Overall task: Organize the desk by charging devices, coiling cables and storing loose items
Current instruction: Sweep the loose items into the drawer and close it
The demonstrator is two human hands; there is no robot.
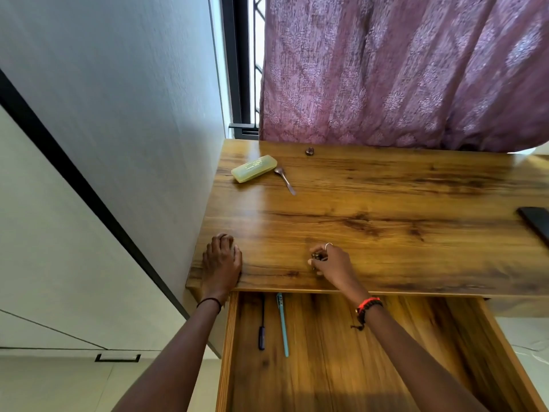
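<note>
My left hand (221, 263) rests flat on the front left corner of the wooden desk (386, 209), its fingers curled, with nothing visible in it. My right hand (329, 263) is closed on a small dark object (315, 256) near the desk's front edge. Below the desk an open drawer (371, 367) holds a dark pen (261, 331) and a teal pen (282, 325). Further back on the desk lie a yellow-green case (254, 168), a metal spoon (285, 179) and a small dark cap (310, 151). A black phone (536, 223) lies at the right edge.
A white wall (118, 114) borders the desk on the left. A purple curtain (401, 69) hangs along the desk's back edge, next to a window frame (240, 69). White cabinet panels (59, 292) stand at the lower left.
</note>
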